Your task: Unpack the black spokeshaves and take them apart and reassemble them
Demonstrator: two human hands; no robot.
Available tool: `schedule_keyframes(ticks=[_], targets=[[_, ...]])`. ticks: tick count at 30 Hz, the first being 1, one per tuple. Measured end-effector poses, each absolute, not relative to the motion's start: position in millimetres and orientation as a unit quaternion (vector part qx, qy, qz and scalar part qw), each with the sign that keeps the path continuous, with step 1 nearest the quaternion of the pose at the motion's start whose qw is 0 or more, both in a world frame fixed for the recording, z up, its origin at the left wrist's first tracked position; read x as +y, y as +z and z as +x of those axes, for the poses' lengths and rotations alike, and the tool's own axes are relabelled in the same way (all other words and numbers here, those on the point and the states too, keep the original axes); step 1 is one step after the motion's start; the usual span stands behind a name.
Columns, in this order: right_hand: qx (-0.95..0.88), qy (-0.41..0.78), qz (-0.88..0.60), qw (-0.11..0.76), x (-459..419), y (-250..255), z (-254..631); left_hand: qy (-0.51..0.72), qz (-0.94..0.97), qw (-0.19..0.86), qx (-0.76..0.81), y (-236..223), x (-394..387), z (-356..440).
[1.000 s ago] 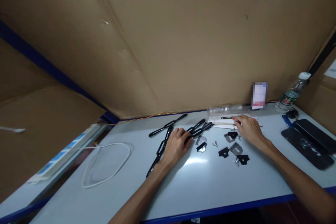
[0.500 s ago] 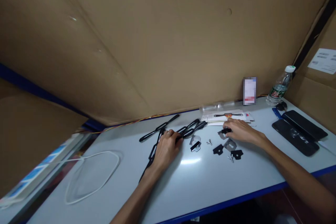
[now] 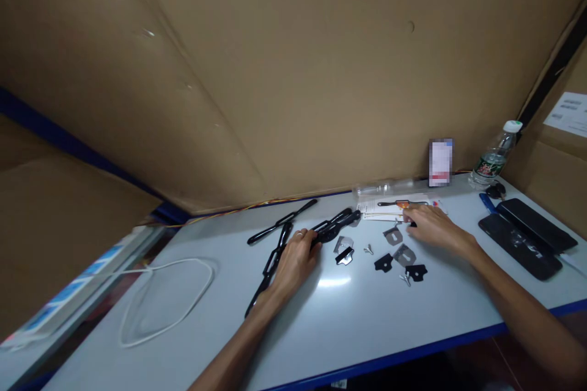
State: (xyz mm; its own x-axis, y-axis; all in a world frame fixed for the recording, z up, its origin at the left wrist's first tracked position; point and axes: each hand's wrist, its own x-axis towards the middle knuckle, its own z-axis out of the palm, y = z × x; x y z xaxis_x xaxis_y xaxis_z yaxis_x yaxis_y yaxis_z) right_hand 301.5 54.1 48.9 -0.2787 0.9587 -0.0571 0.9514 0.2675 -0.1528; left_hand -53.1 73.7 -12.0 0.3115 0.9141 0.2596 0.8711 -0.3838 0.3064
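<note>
Head view: left hand (image 3: 297, 255) laid over long, glossy black double-ended handles (image 3: 353, 217) left of the white printed card stack (image 3: 367, 205), cannot tell whether grasping. Right hand (image 3: 424, 225) at the stack's near edge, fingertips closed on a small, mostly hidden black piece (image 3: 413, 225). Nearer than the stack: loose slotted silver blades (image 3: 407, 261), flat notched black plates (image 3: 380, 263), silver wing screws (image 3: 369, 249).

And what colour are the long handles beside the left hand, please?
The handles are glossy black, as the head view shows.
</note>
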Motion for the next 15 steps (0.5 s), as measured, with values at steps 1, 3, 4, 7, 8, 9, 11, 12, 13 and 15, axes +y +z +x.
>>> schedule_keyframes(ticks=[1, 3, 4, 7, 8, 9, 11, 12, 13, 15], targets=[[-0.808, 0.094, -0.581, 0.040, 53.9, 48.6, 298.9, 0.197, 0.810, 0.052, 0.550, -11.6, 73.1, -52.6], [-0.830, 0.139, -0.536, 0.068, 53.2, 45.8, 292.7, 0.194, 0.812, 0.049, 0.548, -10.7, 71.8, -51.5], [-0.835, 0.159, -0.522, 0.077, 53.1, 43.7, 289.8, 0.193, 0.813, 0.048, 0.548, -10.1, 71.1, -50.9], [-0.826, 0.184, -0.526, 0.084, 54.0, 37.3, 285.4, 0.194, 0.812, 0.049, 0.549, -7.1, 69.1, -49.1], [-0.821, 0.185, -0.533, 0.085, 54.8, 35.8, 285.7, 0.197, 0.811, 0.051, 0.549, -5.6, 68.4, -48.7], [-0.818, 0.187, -0.537, 0.085, 55.8, 34.6, 286.6, 0.200, 0.809, 0.055, 0.549, -4.0, 67.6, -48.2], [-0.813, 0.193, -0.543, 0.084, 58.0, 33.1, 289.3, 0.208, 0.805, 0.067, 0.551, 0.0, 65.6, -47.2], [-0.810, 0.195, -0.546, 0.084, 58.9, 32.5, 290.6, 0.210, 0.803, 0.072, 0.553, 2.4, 64.4, -46.6], [-0.806, 0.197, -0.551, 0.084, 59.6, 32.0, 291.7, 0.214, 0.802, 0.081, 0.552, 4.9, 62.9, -45.7], [-0.799, 0.199, -0.562, 0.082, 60.1, 31.1, 292.4, 0.228, 0.801, 0.116, 0.541, 10.7, 59.0, -43.0]])
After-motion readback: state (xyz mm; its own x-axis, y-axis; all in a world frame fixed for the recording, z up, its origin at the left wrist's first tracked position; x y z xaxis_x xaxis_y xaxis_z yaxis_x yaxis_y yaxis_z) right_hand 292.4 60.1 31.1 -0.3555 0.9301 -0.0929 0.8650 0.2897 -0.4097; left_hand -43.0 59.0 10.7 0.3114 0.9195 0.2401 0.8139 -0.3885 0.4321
